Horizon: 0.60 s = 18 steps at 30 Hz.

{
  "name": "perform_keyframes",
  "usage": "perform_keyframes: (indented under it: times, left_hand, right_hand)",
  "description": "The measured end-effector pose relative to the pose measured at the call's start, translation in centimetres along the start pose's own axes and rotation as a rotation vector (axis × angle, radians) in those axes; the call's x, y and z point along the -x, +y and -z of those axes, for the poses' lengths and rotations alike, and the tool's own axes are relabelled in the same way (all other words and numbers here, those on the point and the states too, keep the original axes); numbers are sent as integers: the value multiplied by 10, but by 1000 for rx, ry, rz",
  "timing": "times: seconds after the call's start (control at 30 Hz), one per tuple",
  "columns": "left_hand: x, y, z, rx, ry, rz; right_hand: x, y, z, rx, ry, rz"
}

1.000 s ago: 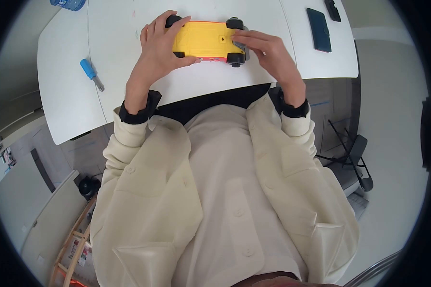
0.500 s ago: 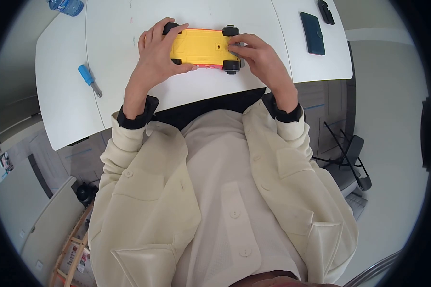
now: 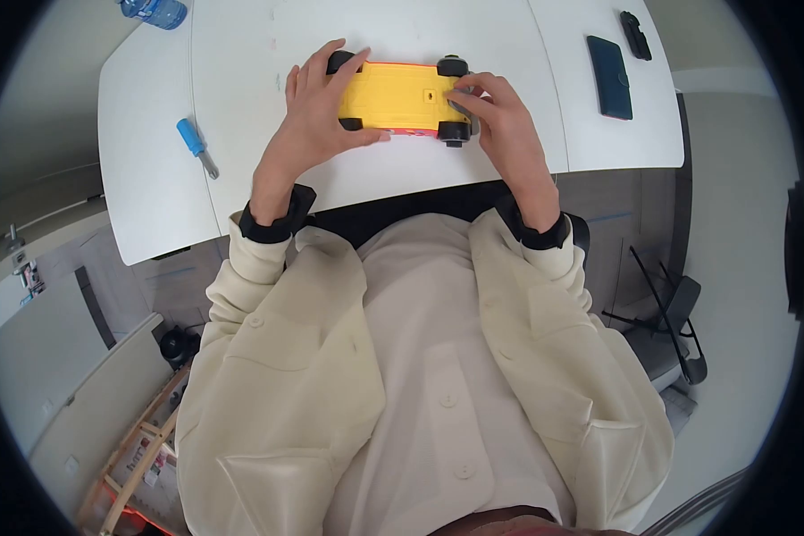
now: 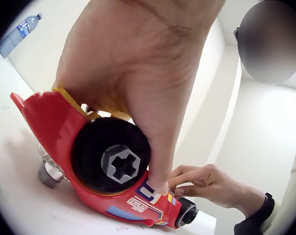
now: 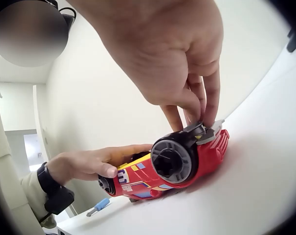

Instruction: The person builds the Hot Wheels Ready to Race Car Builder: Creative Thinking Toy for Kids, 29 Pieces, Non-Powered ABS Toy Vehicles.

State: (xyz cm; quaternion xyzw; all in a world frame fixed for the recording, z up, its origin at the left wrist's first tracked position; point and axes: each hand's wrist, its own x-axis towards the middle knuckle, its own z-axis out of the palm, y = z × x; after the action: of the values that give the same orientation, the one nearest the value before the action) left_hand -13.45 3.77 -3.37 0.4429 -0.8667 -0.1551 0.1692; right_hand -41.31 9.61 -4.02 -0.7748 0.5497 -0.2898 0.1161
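Observation:
A toy car (image 3: 393, 94) with a yellow underside and red body lies upside down on the white table (image 3: 286, 18), its black wheels upward. The left hand (image 3: 314, 116) grips its left end, fingers over the far side and thumb on the near side. At the right end, the right hand (image 3: 506, 125) has its thumb and fingers bent onto a grey and black part by the wheels. In the right wrist view those fingertips touch that part (image 5: 199, 131) beside a large wheel (image 5: 173, 161); exactly what they pinch is partly hidden.
A blue-handled screwdriver (image 3: 192, 140) lies on the left of the table. At the back left stands a water bottle (image 3: 156, 11). A dark phone case (image 3: 609, 79) and a small black object (image 3: 635, 36) are on the right side.
The head view has shifted slightly. The left hand keeps its grip on the car, while the right hand's fingers are more bent at the car's right end than one second ago.

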Motion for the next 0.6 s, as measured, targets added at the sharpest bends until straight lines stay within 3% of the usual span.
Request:
perform_keyframes:
  times: [0.17,0.23,0.27,0.43,0.6]
  left_hand:
    - [15,-14,32,-8,-100,43]
    - [23,-28,30,287,-231,148]
    - [24,-32,24,281,-236,151]
    - [22,-31,20,288,-70,88]
    - [21,-23,32,426,-64,148]
  right_hand:
    - [0,1,-4,-154,21,-52]
    - [1,4,-6,-201,29,-69]
    - [1,5,-8,-236,28,-83]
    - [0,10,-15,-342,70,-133]
    - [-1,13,-1,-304,68,-103]
